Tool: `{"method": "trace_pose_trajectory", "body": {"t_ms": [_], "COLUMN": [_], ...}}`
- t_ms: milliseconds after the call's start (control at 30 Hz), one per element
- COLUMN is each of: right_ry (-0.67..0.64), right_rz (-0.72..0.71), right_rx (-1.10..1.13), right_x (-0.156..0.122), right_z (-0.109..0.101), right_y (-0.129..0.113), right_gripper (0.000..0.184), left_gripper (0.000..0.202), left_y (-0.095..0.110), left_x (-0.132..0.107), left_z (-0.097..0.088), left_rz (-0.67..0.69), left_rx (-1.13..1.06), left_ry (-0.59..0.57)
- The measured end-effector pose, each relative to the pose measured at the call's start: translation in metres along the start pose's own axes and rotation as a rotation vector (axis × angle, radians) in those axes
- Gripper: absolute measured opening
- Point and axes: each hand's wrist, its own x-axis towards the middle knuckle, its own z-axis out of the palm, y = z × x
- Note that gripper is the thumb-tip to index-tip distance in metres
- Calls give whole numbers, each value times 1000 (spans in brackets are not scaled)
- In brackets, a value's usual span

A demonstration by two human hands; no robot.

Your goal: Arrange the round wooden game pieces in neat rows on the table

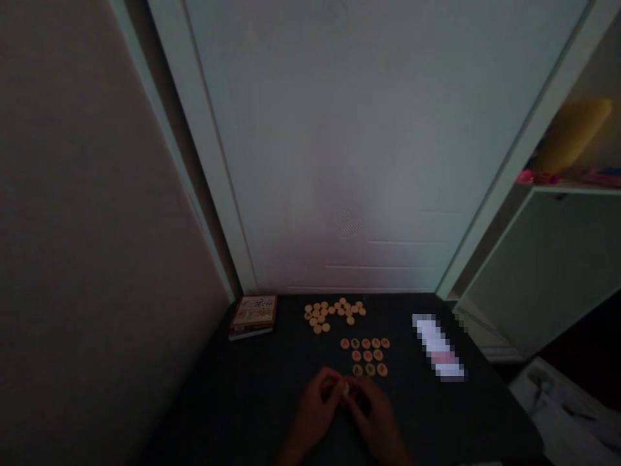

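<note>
Both of my hands meet low in the middle of a dark table (233, 401). My left hand (315, 411) and my right hand (376, 414) are closed together, pinching a small pale round disc (345, 388) between the fingertips. Just beyond them lie several wooden discs with red and dark marks, set in neat rows (367, 356). Farther back sits a loose heap of plain wooden discs (334, 312).
A small flat box (253, 316) lies at the table's back left corner. A blurred white strip (438, 346) lies on the right. A pale door panel (349, 149) rises behind the table, a wall on the left, shelves (572, 188) on the right.
</note>
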Motion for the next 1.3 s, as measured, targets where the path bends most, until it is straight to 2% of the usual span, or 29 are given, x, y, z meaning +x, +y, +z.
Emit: {"method": "trace_pose_trajectory", "body": {"t_ms": [333, 633, 767, 967, 1300], "right_ry": [-10, -12, -11, 24, 22], "right_rz": [36, 46, 86, 154, 243], "right_rx": [13, 44, 52, 104, 162], "right_x": [-1, 1, 0, 2, 5], "right_z": [-3, -4, -5, -8, -10], "right_y": [0, -5, -5, -4, -12], "right_gripper": [24, 25, 26, 32, 38], "left_gripper": [21, 25, 28, 23, 23], "left_y": [4, -3, 0, 6, 7], "left_x": [-3, 0, -1, -6, -7], "left_z": [-4, -2, -4, -5, -2], "left_rz": [30, 14, 14, 46, 36], "left_rx": [-67, -16, 5, -20, 37], "left_ry": [-72, -8, -21, -88, -95]}}
